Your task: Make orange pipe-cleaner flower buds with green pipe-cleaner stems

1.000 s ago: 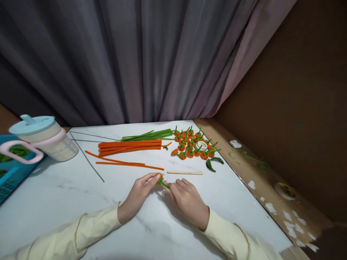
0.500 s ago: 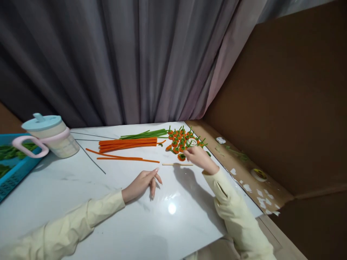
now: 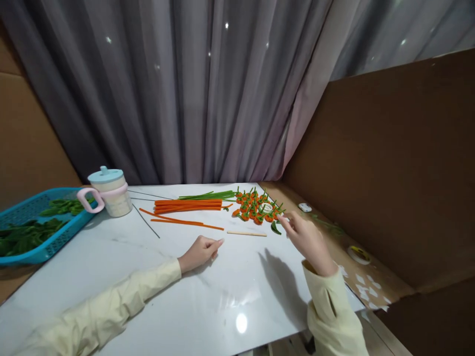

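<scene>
My left hand [image 3: 200, 253] rests on the white table below the orange strips, its fingers curled together; whether anything small is between them is hidden. My right hand [image 3: 306, 237] hangs over the right side, beside a curved green piece [image 3: 275, 228]. Its thumb and forefinger are drawn together near the cluster of small orange-and-green pieces [image 3: 253, 206], and what they may hold is too small to tell. Between the hands lies a thin wooden stick [image 3: 247, 234]. A bundle of orange strips [image 3: 188, 205] lies in front of green strips [image 3: 208, 196].
At the left stand a lidded cup [image 3: 114, 194] and a blue basket [image 3: 50, 245] with green leaves. Dark thin wires [image 3: 146, 221] lie near the cup. A white tape roll [image 3: 266, 207] sits among the orange pieces; another roll [image 3: 358, 254] lies right.
The view has shifted, showing more of the basket. My right hand has moved right, away from the nearest orange piece. The fingers of my left hand have closed together.
</scene>
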Demonstrator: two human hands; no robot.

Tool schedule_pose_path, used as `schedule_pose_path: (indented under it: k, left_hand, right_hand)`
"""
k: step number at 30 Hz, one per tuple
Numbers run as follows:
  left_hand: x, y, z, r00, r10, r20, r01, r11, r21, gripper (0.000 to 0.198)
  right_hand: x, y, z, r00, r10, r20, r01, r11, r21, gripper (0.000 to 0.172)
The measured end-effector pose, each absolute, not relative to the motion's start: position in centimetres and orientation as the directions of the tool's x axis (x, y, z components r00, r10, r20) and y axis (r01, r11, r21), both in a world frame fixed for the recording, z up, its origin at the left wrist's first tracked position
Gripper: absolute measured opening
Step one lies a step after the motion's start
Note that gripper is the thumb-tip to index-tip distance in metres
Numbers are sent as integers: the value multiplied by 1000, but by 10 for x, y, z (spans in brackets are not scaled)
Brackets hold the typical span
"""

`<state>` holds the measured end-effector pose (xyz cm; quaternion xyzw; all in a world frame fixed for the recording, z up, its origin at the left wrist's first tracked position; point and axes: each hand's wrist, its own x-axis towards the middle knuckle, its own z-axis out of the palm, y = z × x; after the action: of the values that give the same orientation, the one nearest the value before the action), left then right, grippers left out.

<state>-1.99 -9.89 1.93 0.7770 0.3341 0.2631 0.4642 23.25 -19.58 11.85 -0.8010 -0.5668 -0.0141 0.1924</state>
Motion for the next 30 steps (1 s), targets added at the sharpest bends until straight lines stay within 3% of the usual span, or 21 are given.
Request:
schedule_pose_path:
  k: [2,4,6,11,15,21,26,30]
  left_hand:
    - [-11,-86,27,614,764,199,307,-464,831,45]
    - [6,-66,35,604,749,273,336,-550,764,29]
    - [30,-43,39,612,728,310,363,-607,708,18]
    - [91,6,32,656,706,266,410,-630,660,29]
    - [113,30,19,664,724,187,427,-573,699,28]
    - [118,49,2,601,785,151,415,-467,781,28]
    - [124,47,-7,506,822,263,371,-482,794,29]
    - [125,30,-2,421,803,421,358,-574,737,32]
  right_hand:
    - [237,-224,108,274,914,299,847,-82,-525,37]
    - [242,-241,92,257,921,292,758,-4,-653,42]
    - [247,-246,74,223,941,256,703,27,-710,45]
    - [258,-233,38,304,936,178,612,-48,-789,45]
    - [260,-232,23,299,948,111,585,-91,-806,45]
    - [259,-236,17,265,955,132,705,-98,-702,44]
    - [259,-235,17,262,957,120,752,-125,-647,44]
    - [261,-236,15,262,958,115,767,-134,-627,44]
